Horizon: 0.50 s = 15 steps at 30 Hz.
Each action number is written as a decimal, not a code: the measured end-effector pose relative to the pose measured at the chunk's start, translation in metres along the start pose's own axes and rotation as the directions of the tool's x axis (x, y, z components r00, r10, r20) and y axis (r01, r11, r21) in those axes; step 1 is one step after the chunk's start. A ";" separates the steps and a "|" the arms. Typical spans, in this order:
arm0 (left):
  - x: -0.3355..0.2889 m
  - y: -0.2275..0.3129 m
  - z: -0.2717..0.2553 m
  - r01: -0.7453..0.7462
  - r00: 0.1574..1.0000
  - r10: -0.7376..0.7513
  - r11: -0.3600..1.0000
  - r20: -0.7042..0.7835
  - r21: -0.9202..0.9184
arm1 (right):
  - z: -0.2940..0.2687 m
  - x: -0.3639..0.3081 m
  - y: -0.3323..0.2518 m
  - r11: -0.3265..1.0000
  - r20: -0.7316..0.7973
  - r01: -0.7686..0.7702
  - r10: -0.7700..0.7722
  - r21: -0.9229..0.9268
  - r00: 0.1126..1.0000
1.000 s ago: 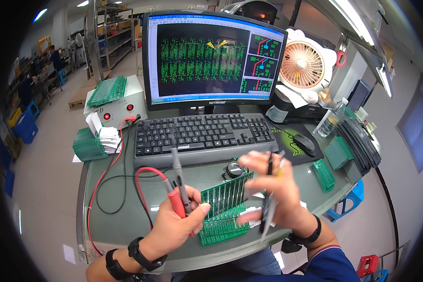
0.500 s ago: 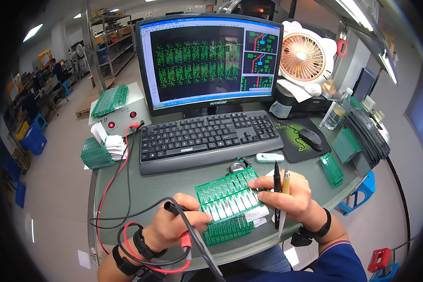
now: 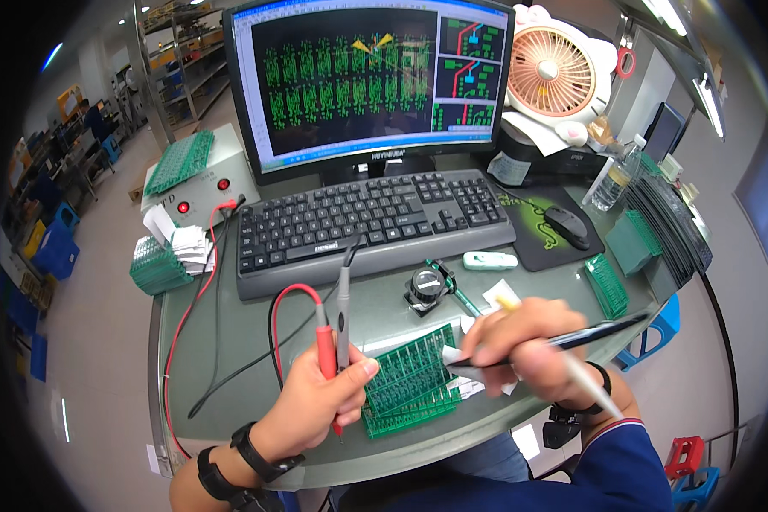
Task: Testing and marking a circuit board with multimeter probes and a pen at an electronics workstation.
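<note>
Gripping two meter probes together in the left hand [image 3: 316,401]: red probe [image 3: 326,363] and grey probe [image 3: 343,320], side by side, tips down at the near left edge of the green circuit panel [image 3: 410,384]. Fingers closed round both shafts, thumb lying on the panel's edge, probably pinning it flat as well.

Right hand [image 3: 525,346] closed on a black pen [image 3: 563,341], held low and nearly level, nib end pointing left over the panel's right side. Small white paper slips [image 3: 478,375] tucked under the same fingers, touching the panel. Yellowish stick end poking up above the knuckles; kind not clear.

Panel lying flat at the bench [image 3: 230,358] front edge, between the hands, close to the body; likely kept there for easy reach of both.

Red and black leads looping left across the bench to a pale tester box [image 3: 200,192] with red buttons; a green board resting on top of it.

Behind: black keyboard [image 3: 367,218], monitor [image 3: 375,81] showing a green board layout, presumably for reference. Small round loupe-like item [image 3: 424,286] just beyond the panel. Mouse [image 3: 565,224] on a dark pad, pink desk fan [image 3: 555,72], stacks of green boards [image 3: 158,264] left and right.
</note>
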<state>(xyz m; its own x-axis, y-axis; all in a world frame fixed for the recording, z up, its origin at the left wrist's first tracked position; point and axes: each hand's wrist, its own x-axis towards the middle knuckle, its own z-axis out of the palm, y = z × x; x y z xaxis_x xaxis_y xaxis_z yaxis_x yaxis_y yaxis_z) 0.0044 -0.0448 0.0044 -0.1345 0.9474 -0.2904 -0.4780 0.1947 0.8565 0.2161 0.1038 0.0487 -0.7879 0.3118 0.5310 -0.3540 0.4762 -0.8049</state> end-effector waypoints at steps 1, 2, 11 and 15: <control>0.004 -0.001 -0.003 0.048 0.999 -0.048 0.999 -0.023 0.000 | 0.011 0.003 0.001 0.980 0.039 -0.180 0.178 0.079 0.983; 0.008 -0.001 -0.005 0.091 0.995 -0.091 0.996 -0.029 0.002 | 0.014 0.000 0.009 0.956 0.064 -0.289 0.285 0.056 0.956; 0.024 -0.005 -0.016 0.138 0.988 -0.137 0.990 -0.076 0.020 | 0.024 -0.005 0.074 0.970 -0.025 -0.071 0.068 -0.232 0.997; 0.023 -0.005 -0.017 0.149 0.986 -0.148 0.989 -0.073 0.005 | 0.029 -0.003 0.080 0.965 -0.023 -0.005 -0.002 -0.264 1.000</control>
<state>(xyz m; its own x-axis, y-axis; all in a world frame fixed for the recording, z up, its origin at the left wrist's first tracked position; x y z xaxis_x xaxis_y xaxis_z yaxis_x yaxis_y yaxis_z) -0.0111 -0.0284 -0.0139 -0.1251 0.8870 -0.4444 -0.4887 0.3347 0.8057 0.1758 0.1173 -0.0245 -0.7754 0.3301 0.5383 -0.2048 0.6749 -0.7089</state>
